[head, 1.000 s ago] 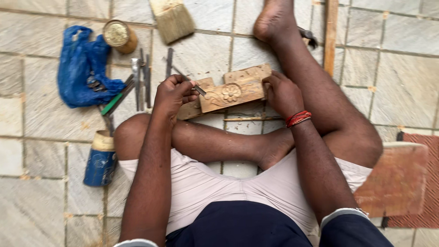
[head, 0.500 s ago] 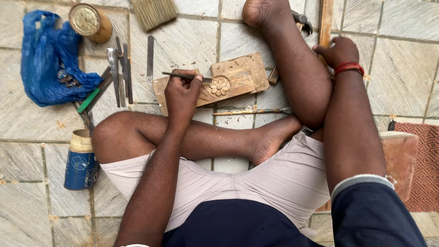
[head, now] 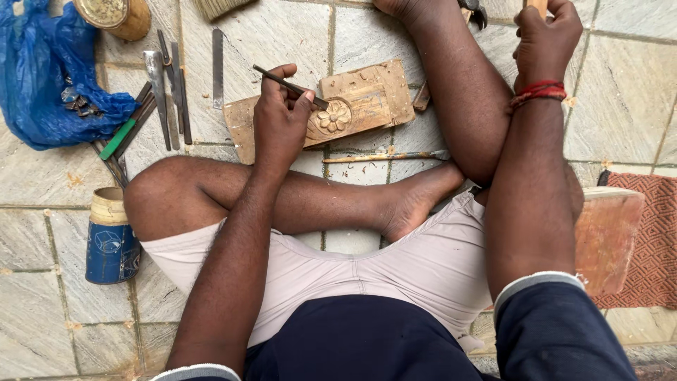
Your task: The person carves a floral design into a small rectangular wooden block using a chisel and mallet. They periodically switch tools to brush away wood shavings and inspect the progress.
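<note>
I sit cross-legged on a tiled floor. A carved wooden block (head: 367, 99) with a flower relief lies in front of my legs. My left hand (head: 281, 120) rests on the block's left part and grips a thin dark chisel (head: 289, 86), whose tip points at the flower. My right hand (head: 546, 39) is up at the far right, past my right knee, closed around a wooden handle (head: 539, 5) that runs out of the top of the view. A red thread band circles that wrist.
Several metal carving tools (head: 169, 88) lie left of the block beside a blue plastic bag (head: 49, 77). A round tin (head: 113, 15), a blue can (head: 111, 236), a loose chisel (head: 384, 156), a wooden slab (head: 606, 236) and a red mat (head: 652, 233) surround me.
My right hand left the block, swung to the far right and closed on a wooden handle. My left hand stayed on the block with the chisel.
</note>
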